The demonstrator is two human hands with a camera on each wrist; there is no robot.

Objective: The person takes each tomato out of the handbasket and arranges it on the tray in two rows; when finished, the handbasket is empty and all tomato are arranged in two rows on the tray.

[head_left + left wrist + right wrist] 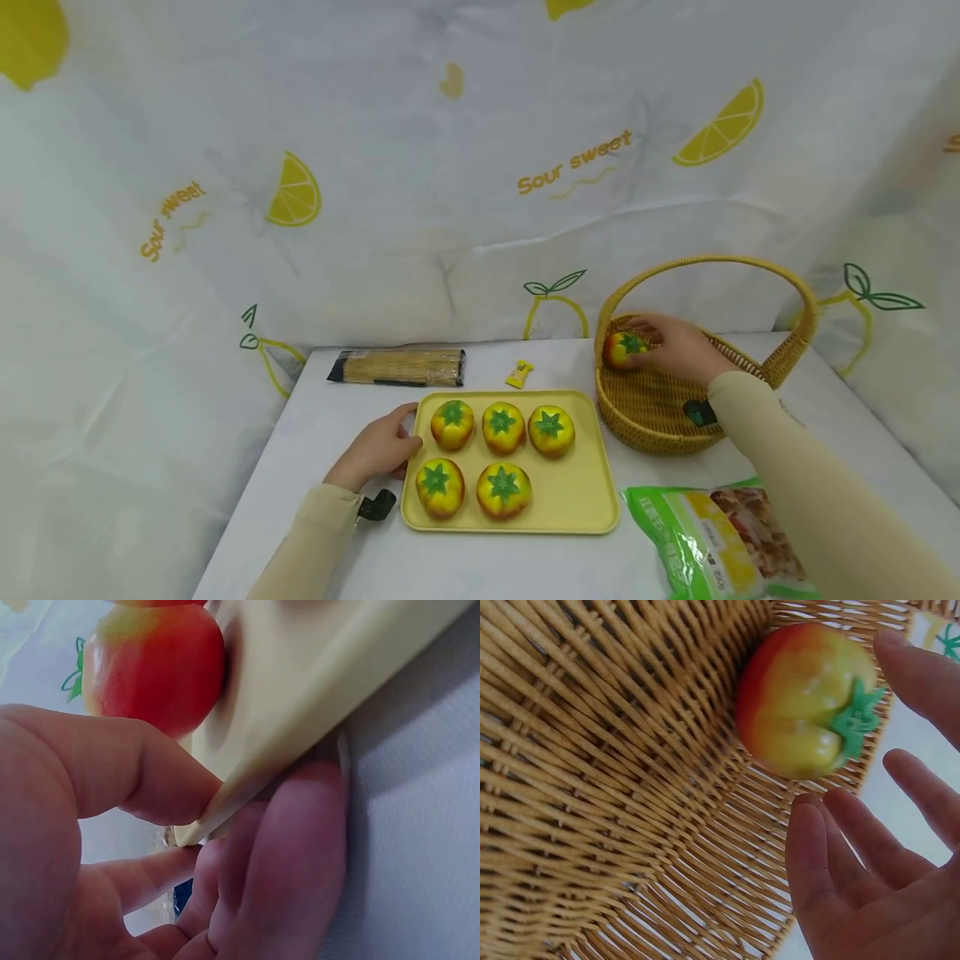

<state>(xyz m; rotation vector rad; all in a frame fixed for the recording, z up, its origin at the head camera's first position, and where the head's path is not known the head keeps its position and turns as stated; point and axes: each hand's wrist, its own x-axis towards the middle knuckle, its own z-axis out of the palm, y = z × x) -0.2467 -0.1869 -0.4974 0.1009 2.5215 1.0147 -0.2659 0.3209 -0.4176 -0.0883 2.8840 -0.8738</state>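
My left hand grips the left edge of a yellow tray; in the left wrist view its thumb lies on the rim, with fingers underneath. Several yellow-red toy tomatoes with green star-shaped tops sit on the tray in two rows. Inside the wicker basket, my right hand is beside another toy tomato, which lies near the basket's left wall. The right wrist view shows the fingers of that hand spread and apart from the tomato.
The basket's tall handle arches over the right forearm. Under that forearm lies a green food bag. Behind the tray are a pack of thin sticks and a small yellow wrapped sweet. A lemon-print cloth hangs at the back.
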